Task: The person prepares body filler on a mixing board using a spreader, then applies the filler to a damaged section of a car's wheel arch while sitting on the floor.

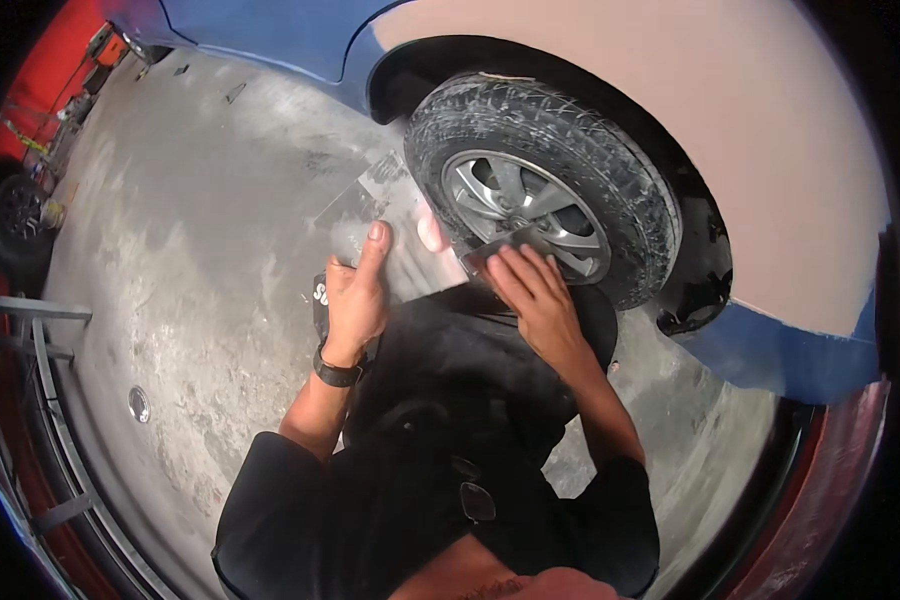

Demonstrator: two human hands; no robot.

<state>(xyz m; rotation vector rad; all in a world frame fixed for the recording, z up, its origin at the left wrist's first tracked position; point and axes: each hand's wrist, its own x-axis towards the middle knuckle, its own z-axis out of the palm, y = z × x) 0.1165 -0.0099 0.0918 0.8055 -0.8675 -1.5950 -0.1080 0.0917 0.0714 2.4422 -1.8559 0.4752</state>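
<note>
My left hand (pixel 353 305) grips a thin flat mixing board (pixel 402 205) by its near left edge, thumb on top. A lump of pink paste (pixel 430 233) sits on the board's right part, with a paler smear around it. At the board's right corner, my right hand (pixel 542 308) holds a dark, flat spreader (pixel 482 256), fingers laid along its face. The spreader's edge is close to or against the board; I cannot tell if they touch. Both hands are above my lap, in front of a car wheel (pixel 525 195).
A blue car body (pixel 260 35) with a large beige patch (pixel 760 140) around the wheel arch stands ahead and right. Grey concrete floor (pixel 190 200) spreads to the left, with a round metal disc (pixel 139 404) on it. At far left are a loose wheel (pixel 20 220) and a metal frame (pixel 45 375).
</note>
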